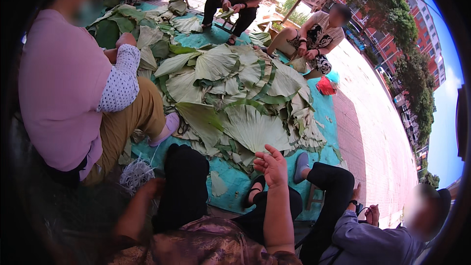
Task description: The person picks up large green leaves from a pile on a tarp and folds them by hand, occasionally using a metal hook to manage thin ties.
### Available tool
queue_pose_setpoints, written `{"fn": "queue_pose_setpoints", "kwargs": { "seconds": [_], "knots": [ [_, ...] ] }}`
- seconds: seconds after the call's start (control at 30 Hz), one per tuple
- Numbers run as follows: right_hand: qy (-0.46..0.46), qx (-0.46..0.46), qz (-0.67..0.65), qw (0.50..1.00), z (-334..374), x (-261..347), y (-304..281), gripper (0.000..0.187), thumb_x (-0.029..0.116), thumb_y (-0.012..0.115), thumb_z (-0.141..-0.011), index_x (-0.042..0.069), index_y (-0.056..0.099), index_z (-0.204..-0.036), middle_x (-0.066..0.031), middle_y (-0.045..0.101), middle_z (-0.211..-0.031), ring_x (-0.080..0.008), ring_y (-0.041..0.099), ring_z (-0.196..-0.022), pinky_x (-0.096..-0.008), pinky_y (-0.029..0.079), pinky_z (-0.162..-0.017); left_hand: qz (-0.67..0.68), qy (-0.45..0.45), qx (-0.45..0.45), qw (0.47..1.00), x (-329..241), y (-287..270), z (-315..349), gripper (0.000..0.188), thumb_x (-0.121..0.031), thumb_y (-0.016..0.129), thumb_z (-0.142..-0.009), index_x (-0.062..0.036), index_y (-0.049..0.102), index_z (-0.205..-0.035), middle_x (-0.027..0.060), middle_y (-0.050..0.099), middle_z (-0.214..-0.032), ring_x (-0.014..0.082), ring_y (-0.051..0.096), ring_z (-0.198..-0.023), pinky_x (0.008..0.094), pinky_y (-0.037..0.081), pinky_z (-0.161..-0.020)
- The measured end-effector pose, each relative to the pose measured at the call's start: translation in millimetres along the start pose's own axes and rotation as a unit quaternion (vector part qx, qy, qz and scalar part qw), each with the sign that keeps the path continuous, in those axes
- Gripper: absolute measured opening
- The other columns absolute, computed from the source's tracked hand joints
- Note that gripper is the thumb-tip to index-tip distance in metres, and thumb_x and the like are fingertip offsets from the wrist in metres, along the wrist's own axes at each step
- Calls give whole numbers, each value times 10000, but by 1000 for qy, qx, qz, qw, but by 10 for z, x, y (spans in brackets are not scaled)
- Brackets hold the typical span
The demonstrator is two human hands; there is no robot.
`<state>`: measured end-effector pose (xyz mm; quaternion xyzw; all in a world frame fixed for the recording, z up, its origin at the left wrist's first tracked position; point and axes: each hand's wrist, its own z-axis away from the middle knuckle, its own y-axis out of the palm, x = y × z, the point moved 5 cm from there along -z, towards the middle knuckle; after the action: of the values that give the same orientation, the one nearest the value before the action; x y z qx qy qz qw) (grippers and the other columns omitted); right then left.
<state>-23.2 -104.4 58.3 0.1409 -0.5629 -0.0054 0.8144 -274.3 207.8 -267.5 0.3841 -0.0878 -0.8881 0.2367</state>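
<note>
My right hand (271, 166) is raised in front of the leaf pile, palm partly up. Its fingers are apart and loosely bent, with nothing in them. Just beyond it lies a large pale-green lotus leaf (252, 125), fanned out on the near side of a heap of lotus leaves (216, 71). Low on the left, my left hand (156, 186) is beside my dark-trousered knee, close to a tangled bundle of white string (136, 174). That hand is dim and its fingers are hidden, so I cannot see whether it holds anything.
The heap spreads over a turquoise ground sheet (321, 103). A person in pink (66, 78) sits close at left, another in grey-blue (368, 240) at right. Two more sit across the heap, handling leaves. A red bag (326, 86) stands near the sheet's right edge.
</note>
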Motion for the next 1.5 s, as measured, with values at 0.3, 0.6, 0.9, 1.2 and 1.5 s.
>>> {"fn": "queue_pose_setpoints", "kwargs": {
  "seconds": [0.3, 0.6, 0.9, 1.2, 1.5],
  "knots": [
    [59, 62, 81, 993, -160, -199, 17, 365, 89, 479, -873, 17, 411, -1224, -155, 599, -1003, -216, 618, -764, -318, 528, -639, -456, 59, -233, 857, 577, -846, -98, 240, -200, 517, -700, -52, 668, -814, 146, 642, -805, 279, 618, -736, 384, 492, -677],
    [99, 59, 130, 985, -414, -471, 132, 354, 135, 490, -877, 2, 439, -1201, -147, 603, -1005, -207, 619, -776, -307, 524, -654, -491, -64, -267, 826, 1044, -993, -166, 269, -225, 545, -674, -64, 651, -862, 150, 623, -930, 299, 601, -868, 392, 475, -764],
    [143, -23, 183, 972, -683, -656, 193, 328, 95, 507, -864, -25, 454, -1164, -154, 597, -976, -191, 611, -741, -294, 514, -630, -312, -68, -530, 785, 33, -1201, -259, 916, -161, 692, -578, -115, 202, -1350, 210, 293, -1313, 334, 374, -1186, 365, 350, -964],
    [149, -65, 214, 963, -762, -728, 188, 309, 75, 509, -858, -40, 478, -1143, -152, 616, -938, -176, 622, -714, -263, 518, -594, -336, -36, -309, 889, -65, -1596, -700, 1090, -202, 780, -545, -105, 96, -1388, 234, 392, -1291, 337, 439, -1159, 349, 394, -919],
    [158, -27, 237, 958, -718, -797, 227, 310, 88, 503, -868, -26, 468, -1154, -129, 603, -963, -166, 610, -744, -258, 508, -629, -430, -136, -284, 846, 113, -1271, -529, 290, -287, 685, -635, -60, 638, -810, 129, 621, -816, 248, 614, -802, 359, 471, -723]
  ]
}}
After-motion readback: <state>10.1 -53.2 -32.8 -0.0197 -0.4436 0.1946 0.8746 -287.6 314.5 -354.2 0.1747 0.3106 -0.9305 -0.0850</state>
